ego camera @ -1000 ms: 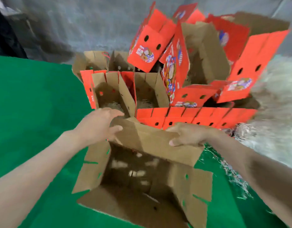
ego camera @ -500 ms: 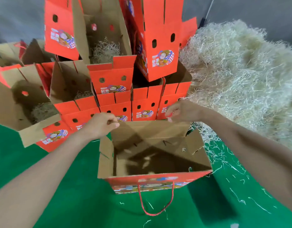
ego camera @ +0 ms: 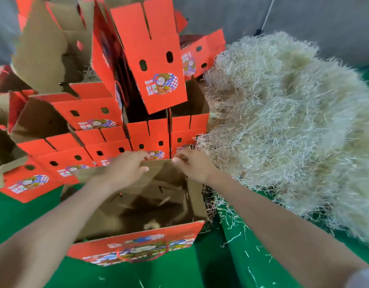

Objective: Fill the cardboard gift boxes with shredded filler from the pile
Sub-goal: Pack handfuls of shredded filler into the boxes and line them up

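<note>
Item: open box, front. My L hand & R hand both pinch its far flap; inside, one small filler tuft; filler pile just R.

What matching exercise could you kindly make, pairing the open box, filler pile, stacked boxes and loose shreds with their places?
1 open box
2 filler pile
3 stacked boxes
4 loose shreds

A heaped at the right
B scattered on the green floor
C piled beyond the open box
D far flap held by left hand and right hand

Pairs: 1-D, 2-A, 3-C, 4-B
</note>
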`<act>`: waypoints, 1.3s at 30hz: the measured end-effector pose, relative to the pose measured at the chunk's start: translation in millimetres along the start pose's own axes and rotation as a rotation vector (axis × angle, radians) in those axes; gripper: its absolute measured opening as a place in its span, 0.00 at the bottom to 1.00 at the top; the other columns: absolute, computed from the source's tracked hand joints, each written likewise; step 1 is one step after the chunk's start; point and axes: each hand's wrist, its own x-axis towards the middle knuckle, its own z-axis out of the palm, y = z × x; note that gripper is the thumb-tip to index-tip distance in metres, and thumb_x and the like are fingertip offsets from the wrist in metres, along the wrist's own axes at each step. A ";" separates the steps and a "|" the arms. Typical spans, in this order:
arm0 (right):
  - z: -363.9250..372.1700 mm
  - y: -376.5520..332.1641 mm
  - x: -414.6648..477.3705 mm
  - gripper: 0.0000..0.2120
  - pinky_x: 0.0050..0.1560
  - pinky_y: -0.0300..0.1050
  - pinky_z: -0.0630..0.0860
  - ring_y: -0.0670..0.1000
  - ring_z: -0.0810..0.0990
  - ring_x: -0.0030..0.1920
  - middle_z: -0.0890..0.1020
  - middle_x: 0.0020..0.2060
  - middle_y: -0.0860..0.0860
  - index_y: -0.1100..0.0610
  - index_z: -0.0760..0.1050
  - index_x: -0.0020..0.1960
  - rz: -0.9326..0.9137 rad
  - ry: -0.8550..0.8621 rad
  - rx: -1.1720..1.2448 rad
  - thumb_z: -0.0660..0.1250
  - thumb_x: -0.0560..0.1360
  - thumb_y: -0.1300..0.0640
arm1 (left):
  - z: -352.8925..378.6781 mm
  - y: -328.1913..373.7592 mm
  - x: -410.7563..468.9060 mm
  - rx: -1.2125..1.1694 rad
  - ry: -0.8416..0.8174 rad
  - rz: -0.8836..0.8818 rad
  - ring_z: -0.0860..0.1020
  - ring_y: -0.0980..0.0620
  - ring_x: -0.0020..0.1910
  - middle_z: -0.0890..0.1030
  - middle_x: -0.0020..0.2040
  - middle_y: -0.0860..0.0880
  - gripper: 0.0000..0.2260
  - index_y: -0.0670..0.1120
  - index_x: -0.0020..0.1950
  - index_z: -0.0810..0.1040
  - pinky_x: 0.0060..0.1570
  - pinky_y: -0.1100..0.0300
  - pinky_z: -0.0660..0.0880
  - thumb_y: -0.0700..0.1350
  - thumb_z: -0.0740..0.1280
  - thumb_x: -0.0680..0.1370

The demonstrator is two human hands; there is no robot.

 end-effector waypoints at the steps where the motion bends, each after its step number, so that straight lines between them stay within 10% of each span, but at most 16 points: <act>1: -8.2 10.2 -4.3 0.16 0.44 0.44 0.77 0.50 0.80 0.43 0.82 0.48 0.52 0.56 0.75 0.58 0.010 0.056 0.029 0.57 0.80 0.48 | 2.5 9.1 5.3 0.006 -0.001 0.004 0.75 0.46 0.58 0.80 0.58 0.47 0.14 0.48 0.61 0.75 0.53 0.55 0.71 0.48 0.67 0.76; 4: -33.6 58.2 -18.8 0.15 0.56 0.48 0.76 0.52 0.79 0.52 0.79 0.56 0.54 0.55 0.72 0.64 0.117 0.211 -0.043 0.61 0.78 0.53 | 5.6 40.7 22.2 -0.083 -0.015 0.029 0.78 0.49 0.52 0.81 0.50 0.50 0.14 0.47 0.60 0.76 0.51 0.56 0.73 0.47 0.67 0.76; 6: -48.0 94.2 -28.1 0.21 0.70 0.51 0.57 0.57 0.64 0.69 0.66 0.69 0.55 0.51 0.65 0.68 0.253 0.244 -0.236 0.64 0.76 0.53 | 6.8 65.9 35.7 -0.209 -0.019 0.039 0.77 0.56 0.44 0.79 0.43 0.55 0.13 0.47 0.59 0.76 0.45 0.61 0.72 0.47 0.68 0.76; 10: -77.3 149.9 -27.4 0.54 0.62 0.66 0.28 0.64 0.23 0.67 0.25 0.69 0.57 0.43 0.31 0.73 0.373 0.127 -0.613 0.71 0.66 0.40 | 9.2 118.3 67.1 -0.393 -0.022 0.016 0.79 0.55 0.43 0.76 0.46 0.56 0.11 0.48 0.59 0.76 0.41 0.63 0.76 0.44 0.64 0.77; 14: -87.9 171.4 -17.4 0.63 0.53 0.72 0.23 0.66 0.19 0.62 0.16 0.61 0.57 0.41 0.14 0.60 0.346 -0.040 -0.697 0.68 0.59 0.28 | 9.9 152.2 94.7 -0.519 -0.044 0.014 0.76 0.58 0.44 0.77 0.48 0.55 0.13 0.48 0.61 0.74 0.37 0.68 0.71 0.46 0.67 0.77; 19: -130.5 187.1 16.3 0.54 0.66 0.70 0.34 0.62 0.24 0.68 0.19 0.65 0.54 0.39 0.20 0.65 0.452 0.369 -0.564 0.68 0.71 0.51 | 13.1 160.0 116.5 -0.545 -0.073 0.017 0.75 0.62 0.44 0.75 0.46 0.60 0.15 0.50 0.61 0.74 0.40 0.69 0.72 0.47 0.68 0.75; 23: -162.0 205.2 26.8 0.55 0.66 0.68 0.57 0.66 0.49 0.72 0.36 0.73 0.58 0.35 0.33 0.71 0.535 0.188 -0.472 0.74 0.66 0.53 | 14.0 161.4 130.1 -0.623 -0.056 -0.072 0.76 0.55 0.48 0.76 0.54 0.52 0.19 0.49 0.64 0.71 0.39 0.65 0.72 0.47 0.69 0.75; 27: -159.1 228.0 25.2 0.30 0.46 0.44 0.80 0.52 0.77 0.50 0.73 0.62 0.57 0.52 0.63 0.69 0.545 0.220 -0.251 0.69 0.71 0.61 | 14.2 170.8 143.7 -0.826 -0.042 -0.116 0.75 0.56 0.52 0.70 0.66 0.50 0.32 0.50 0.71 0.62 0.39 0.67 0.71 0.48 0.73 0.71; 32: -195.5 180.7 36.6 0.18 0.27 0.32 0.74 0.45 0.79 0.38 0.82 0.44 0.52 0.60 0.74 0.58 0.182 0.645 0.133 0.72 0.69 0.61 | -5.9 198.0 163.2 -1.340 -0.159 -0.145 0.64 0.52 0.69 0.55 0.76 0.53 0.55 0.62 0.75 0.49 0.52 0.50 0.76 0.63 0.77 0.55; 35: -186.2 129.2 29.8 0.15 0.32 0.44 0.78 0.44 0.77 0.32 0.76 0.33 0.42 0.59 0.74 0.54 -0.067 0.562 0.126 0.71 0.69 0.62 | -21.6 214.9 177.5 -1.664 -0.319 -0.171 0.78 0.46 0.57 0.76 0.63 0.46 0.50 0.54 0.70 0.67 0.45 0.46 0.79 0.66 0.77 0.51; 39: -162.5 96.8 27.5 0.33 0.31 0.31 0.71 0.45 0.74 0.36 0.73 0.43 0.47 0.60 0.60 0.69 0.014 0.199 0.264 0.71 0.69 0.64 | -21.0 224.5 182.2 -1.595 -0.206 -0.414 0.81 0.48 0.34 0.83 0.39 0.48 0.13 0.50 0.41 0.83 0.37 0.57 0.77 0.55 0.77 0.61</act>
